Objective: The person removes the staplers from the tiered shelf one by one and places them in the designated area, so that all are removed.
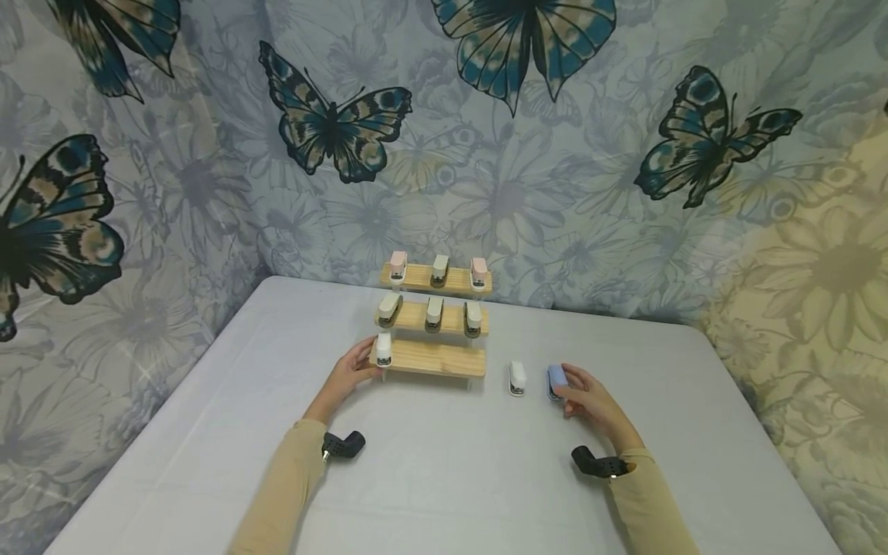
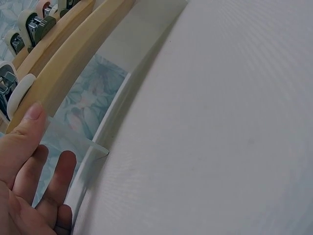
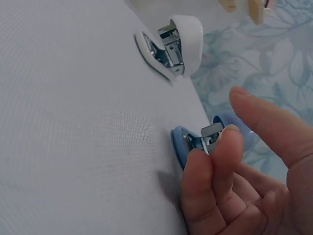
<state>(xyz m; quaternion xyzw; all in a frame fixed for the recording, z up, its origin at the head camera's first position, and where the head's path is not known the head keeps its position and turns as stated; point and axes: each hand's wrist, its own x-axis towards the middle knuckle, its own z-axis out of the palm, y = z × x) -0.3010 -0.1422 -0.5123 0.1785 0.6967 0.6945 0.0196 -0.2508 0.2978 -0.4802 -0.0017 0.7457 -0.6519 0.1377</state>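
A three-tier wooden display rack (image 1: 433, 359) carries several small staplers. At its lower left end, my left hand (image 1: 350, 368) holds the board, its thumb (image 2: 30, 120) against the front edge beside a white stapler (image 1: 384, 349). The other fingers are loosely bent below the board. To the right of the rack, my right hand (image 1: 588, 397) pinches a blue stapler (image 1: 556, 379) standing on the table; its fingers partly hide the stapler in the right wrist view. Another white stapler (image 3: 190, 46) stands between the blue one and the rack.
Two pink staplers (image 1: 398, 266) flank a pale green stapler (image 1: 440, 270) on the top tier. The middle tier bears three cream staplers (image 1: 434, 314). A white cloth covers the table (image 1: 444, 470), and a butterfly-patterned curtain (image 1: 486, 193) hangs behind it.
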